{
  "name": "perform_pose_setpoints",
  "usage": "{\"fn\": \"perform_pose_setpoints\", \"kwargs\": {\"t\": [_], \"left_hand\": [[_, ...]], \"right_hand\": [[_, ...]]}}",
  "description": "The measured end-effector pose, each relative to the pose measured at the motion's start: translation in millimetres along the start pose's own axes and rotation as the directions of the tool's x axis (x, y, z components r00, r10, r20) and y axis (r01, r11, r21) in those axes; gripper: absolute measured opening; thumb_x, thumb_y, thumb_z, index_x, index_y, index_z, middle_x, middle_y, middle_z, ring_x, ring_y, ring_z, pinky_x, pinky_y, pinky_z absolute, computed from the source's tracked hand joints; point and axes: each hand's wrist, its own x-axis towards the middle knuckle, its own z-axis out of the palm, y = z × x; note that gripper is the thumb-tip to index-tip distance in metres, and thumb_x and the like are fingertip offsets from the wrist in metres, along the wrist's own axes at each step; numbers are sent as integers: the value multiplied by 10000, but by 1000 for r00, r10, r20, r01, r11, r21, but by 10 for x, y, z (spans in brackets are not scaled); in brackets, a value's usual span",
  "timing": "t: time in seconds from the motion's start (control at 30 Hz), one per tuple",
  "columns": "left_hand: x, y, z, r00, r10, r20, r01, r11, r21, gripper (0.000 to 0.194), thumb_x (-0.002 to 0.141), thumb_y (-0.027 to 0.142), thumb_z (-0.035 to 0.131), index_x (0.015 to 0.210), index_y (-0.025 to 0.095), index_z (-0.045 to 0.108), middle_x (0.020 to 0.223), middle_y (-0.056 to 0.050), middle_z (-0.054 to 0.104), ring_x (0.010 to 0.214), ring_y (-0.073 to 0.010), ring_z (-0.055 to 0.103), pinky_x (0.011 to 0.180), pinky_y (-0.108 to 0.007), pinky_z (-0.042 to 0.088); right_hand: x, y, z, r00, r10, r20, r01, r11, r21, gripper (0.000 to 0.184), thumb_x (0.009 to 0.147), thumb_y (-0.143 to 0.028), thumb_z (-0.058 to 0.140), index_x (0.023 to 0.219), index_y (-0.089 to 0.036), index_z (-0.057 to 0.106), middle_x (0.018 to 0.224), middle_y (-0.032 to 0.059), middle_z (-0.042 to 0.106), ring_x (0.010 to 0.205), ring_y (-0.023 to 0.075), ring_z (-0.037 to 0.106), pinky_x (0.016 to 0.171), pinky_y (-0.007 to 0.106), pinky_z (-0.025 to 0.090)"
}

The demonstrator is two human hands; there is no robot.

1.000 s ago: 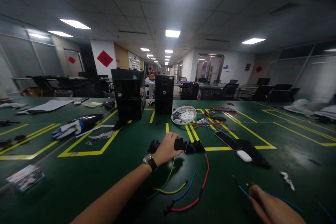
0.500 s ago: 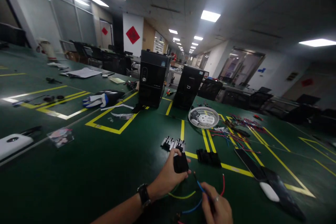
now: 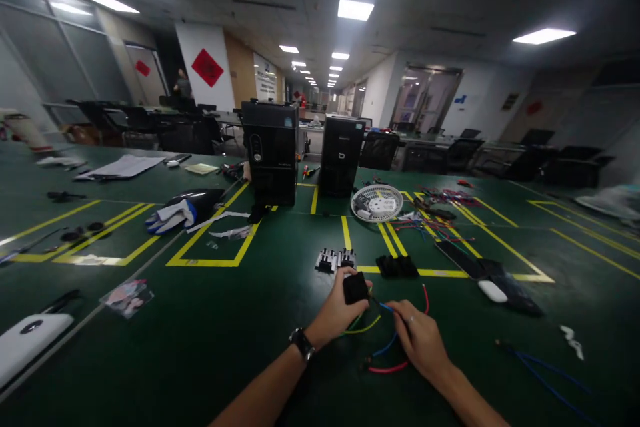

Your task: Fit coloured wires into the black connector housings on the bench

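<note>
My left hand (image 3: 334,310), with a watch at the wrist, is closed around a small black block (image 3: 355,287). Pinched in the fingers of my right hand (image 3: 419,335) is a blue wire (image 3: 385,307), its front end close to the block's right side. Whether that end is inside the block I cannot make out. A yellow-green wire (image 3: 367,327) curves below the block, and its other end is hidden behind my left hand. On the table between my hands lies a red wire (image 3: 389,369). Just past my left hand sit two silver-and-black parts (image 3: 327,260).
A row of black blocks (image 3: 397,266) lies beyond my hands, with a white basket (image 3: 356,208) behind it. Two black computer towers (image 3: 273,160) stand farther back. To the right are a phone (image 3: 457,258), a white mouse-shaped object (image 3: 493,291) and another blue wire (image 3: 550,370).
The view has turned and levelled. My right hand has moved up towards my left, bringing the blue wire's end from below the black block to its side.
</note>
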Motion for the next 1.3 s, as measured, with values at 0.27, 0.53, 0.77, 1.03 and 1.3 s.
{"fn": "perform_pose_setpoints", "kwargs": {"t": [0.27, 0.53, 0.77, 1.03, 1.3], "left_hand": [[-29, 36, 107, 998, 53, -26, -52, 998, 38, 523, 731, 158, 695, 1143, 234, 382, 1166, -102, 621, 1005, -200, 644, 949, -387, 460], [97, 72, 124, 980, -26, -197, -19, 974, -225, 610, 656, 77, 722, 1141, 244, 392, 1093, -85, 628, 967, -209, 658, 909, -413, 492], [163, 56, -82, 982, 11, -187, -97, 882, -461, 294, 784, 185, 598, 1033, 221, 445, 1050, -92, 671, 990, -242, 667, 900, -470, 488], [154, -15, -35, 982, 13, -189, -93, 902, -422, 367, 793, 243, 626, 1094, 225, 417, 1061, -115, 680, 936, -238, 686, 855, -410, 494], [148, -50, 94, 979, 23, -203, -112, 891, -441, 414, 790, 292, 673, 1095, 225, 401, 1093, -115, 659, 968, -232, 675, 940, -467, 454]], "right_hand": [[21, -84, -18, 993, 78, -91, -82, 996, -41, 265, 949, -162, 398, 1123, -157, 598, 832, 73, 645, 705, 179, 648, 634, 283, 525], [130, -59, 65, 994, 42, -96, -33, 995, 96, 355, 960, -166, 402, 1294, -179, 521, 1077, 112, 677, 974, 202, 662, 841, 328, 539], [200, -96, 214, 994, 45, -96, -26, 983, 184, 420, 960, -168, 390, 1366, -196, 495, 965, 93, 679, 864, 189, 664, 765, 301, 539], [152, -127, 222, 998, -38, -52, 45, 990, 134, 439, 948, -134, 381, 1369, -192, 490, 877, 77, 639, 764, 166, 634, 675, 264, 523], [162, -150, 203, 998, -48, -32, 52, 990, 129, 437, 956, -136, 365, 1376, -167, 480, 871, 91, 636, 781, 178, 642, 689, 279, 542]]}}
